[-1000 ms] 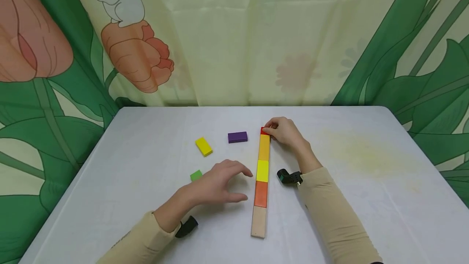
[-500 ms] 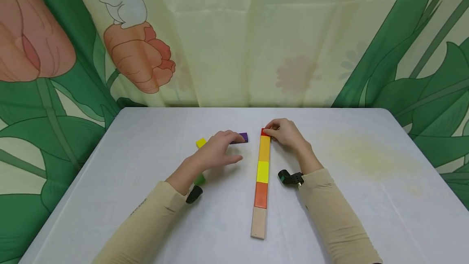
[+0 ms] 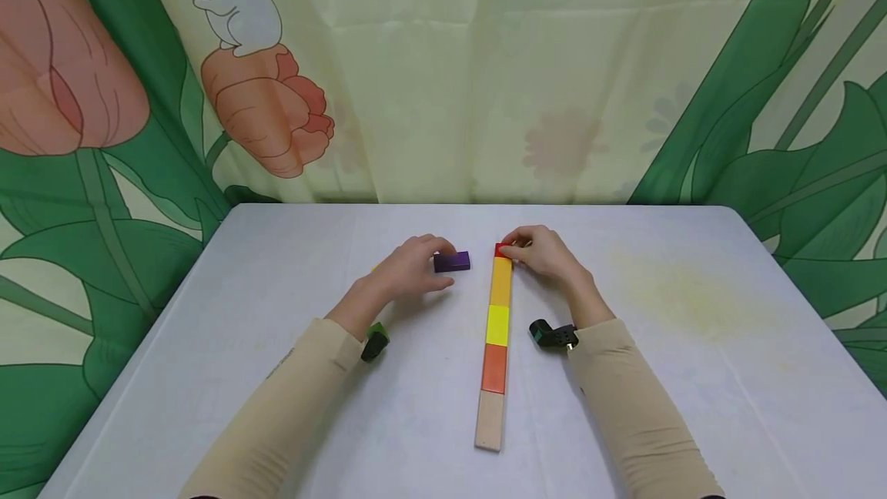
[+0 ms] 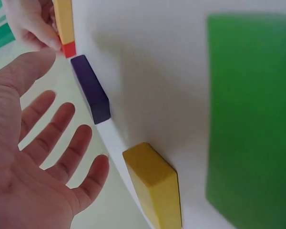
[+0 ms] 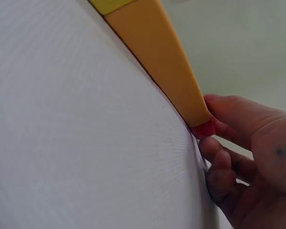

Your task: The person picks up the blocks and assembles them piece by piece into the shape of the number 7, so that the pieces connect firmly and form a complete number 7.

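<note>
My left hand [image 3: 405,272] hovers around the left end of a purple block [image 3: 453,262] lying on the table. In the left wrist view its fingers are spread and do not visibly touch the purple block. My right hand [image 3: 546,254] pinches a small red block [image 3: 498,250] between thumb and fingers. That red block ends a straight row at its far side. Toward the near side follow an amber block [image 3: 501,281], a yellow block [image 3: 497,326], an orange-red block [image 3: 493,368] and a plain wooden block [image 3: 489,420].
Close to the left wrist lies a green block [image 3: 376,328], partly covered by the black wrist camera [image 3: 375,346]. A loose yellow block [image 4: 152,176] is almost hidden behind the left hand in the head view. A white cloth [image 3: 624,422] covers the table, with a printed curtain [image 3: 430,98] behind.
My left hand has moved away from beside the row, forward and leftward to the purple block, and now covers the loose yellow block. My right hand stays at the red block.
</note>
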The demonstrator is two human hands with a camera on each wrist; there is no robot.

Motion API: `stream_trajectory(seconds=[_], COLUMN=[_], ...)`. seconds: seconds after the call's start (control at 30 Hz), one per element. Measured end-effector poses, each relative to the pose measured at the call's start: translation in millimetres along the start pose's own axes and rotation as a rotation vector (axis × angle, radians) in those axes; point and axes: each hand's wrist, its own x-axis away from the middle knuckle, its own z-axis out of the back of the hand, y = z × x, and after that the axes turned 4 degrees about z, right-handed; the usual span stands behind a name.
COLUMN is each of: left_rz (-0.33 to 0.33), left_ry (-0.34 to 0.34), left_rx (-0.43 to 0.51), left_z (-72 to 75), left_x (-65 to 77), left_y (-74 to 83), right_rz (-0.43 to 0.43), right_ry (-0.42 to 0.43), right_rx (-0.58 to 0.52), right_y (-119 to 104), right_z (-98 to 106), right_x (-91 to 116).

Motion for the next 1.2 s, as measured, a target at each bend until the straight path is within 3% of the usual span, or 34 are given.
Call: stream_trajectory(seconds=[0.4,0.73,1.2], left_rz=[0.086,0.104,0.094], left_ry=[-0.054,-0.092,-0.140], left_rx=[0.030,0.025,-0.028], left_z=[2.2,3.4,1.8], left_x=[-10.3,-17.2,-30.3], left_y=[-3.8,-7.9,-8.0], right_rz=[0.038,0.079,0.069], right_ry=[-0.006,0.016,0.020], right_rx=[-0.030,-0.059,-0.055], right_y=[7.8,13.4,17.0], right_z=[0.5,-1.6,-3.8], right_x=[-1.4,-1.9,-2.5])
